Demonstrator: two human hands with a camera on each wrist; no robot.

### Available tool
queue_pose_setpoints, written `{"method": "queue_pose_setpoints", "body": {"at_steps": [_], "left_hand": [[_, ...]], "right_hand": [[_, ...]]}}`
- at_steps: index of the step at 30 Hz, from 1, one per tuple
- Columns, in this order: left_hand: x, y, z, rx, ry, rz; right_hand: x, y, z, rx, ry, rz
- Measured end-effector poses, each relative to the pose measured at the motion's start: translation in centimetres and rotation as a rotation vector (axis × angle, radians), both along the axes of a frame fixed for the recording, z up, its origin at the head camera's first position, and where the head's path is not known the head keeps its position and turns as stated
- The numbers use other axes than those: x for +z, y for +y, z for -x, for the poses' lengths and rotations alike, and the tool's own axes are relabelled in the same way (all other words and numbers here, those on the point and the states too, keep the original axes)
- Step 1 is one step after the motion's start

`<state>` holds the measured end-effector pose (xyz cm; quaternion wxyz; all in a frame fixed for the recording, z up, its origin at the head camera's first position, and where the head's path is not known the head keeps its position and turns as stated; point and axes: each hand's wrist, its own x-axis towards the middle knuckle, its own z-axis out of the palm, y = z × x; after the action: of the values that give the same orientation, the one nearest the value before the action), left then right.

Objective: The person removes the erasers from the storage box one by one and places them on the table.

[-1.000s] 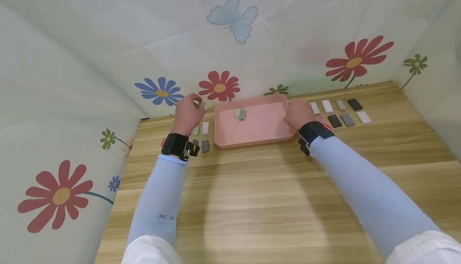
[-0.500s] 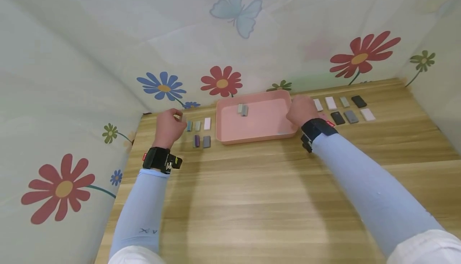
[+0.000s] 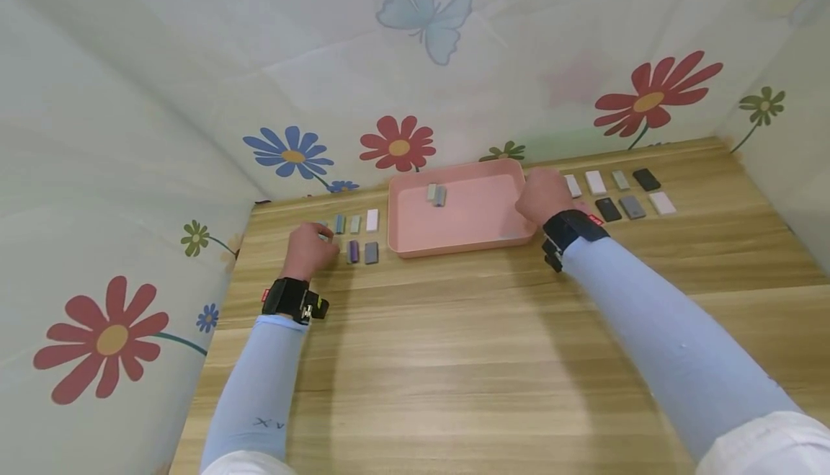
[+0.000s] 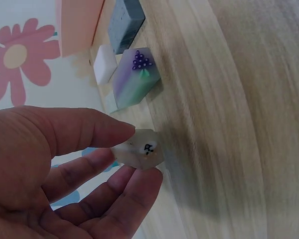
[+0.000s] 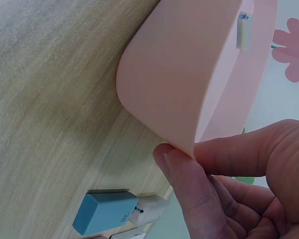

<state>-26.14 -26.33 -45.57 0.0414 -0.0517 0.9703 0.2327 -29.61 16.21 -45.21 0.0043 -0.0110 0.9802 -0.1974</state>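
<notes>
My left hand (image 3: 310, 251) is low over the table, left of a small group of erasers. In the left wrist view its thumb and fingertips pinch a whitish eraser (image 4: 147, 152) with a small dark motif, close over the wood. Beside it lies a slanted purple-and-green eraser (image 4: 138, 74) with a grape motif. At the tray's right side, my right hand (image 3: 543, 197) grips the rim of the pink tray (image 3: 480, 212), thumb on one face and fingers on the other. Two greenish and grey erasers (image 3: 440, 197) lie together inside the tray, near its back left.
Left of the tray are a white eraser (image 3: 372, 220), a grey one (image 3: 371, 252) and a few more. Several others, including a black eraser (image 3: 646, 179), stand in rows on the right. A teal eraser (image 5: 105, 211) lies near my right hand. A flowered cloth (image 3: 311, 86) rises behind the table.
My left hand has moved left, away from beside the tray, then down toward the table with the whitish eraser. My right hand stays on the tray's rim.
</notes>
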Motion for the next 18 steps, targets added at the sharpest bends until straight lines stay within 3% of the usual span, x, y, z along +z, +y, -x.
{"method": "queue_pose_setpoints", "body": {"at_steps": [18], "left_hand": [[-0.63, 0.46, -0.11, -0.008, -0.062, 0.023]], "right_hand": [[-0.44, 0.04, 0.21, -0.009, 0.009, -0.016]]}}
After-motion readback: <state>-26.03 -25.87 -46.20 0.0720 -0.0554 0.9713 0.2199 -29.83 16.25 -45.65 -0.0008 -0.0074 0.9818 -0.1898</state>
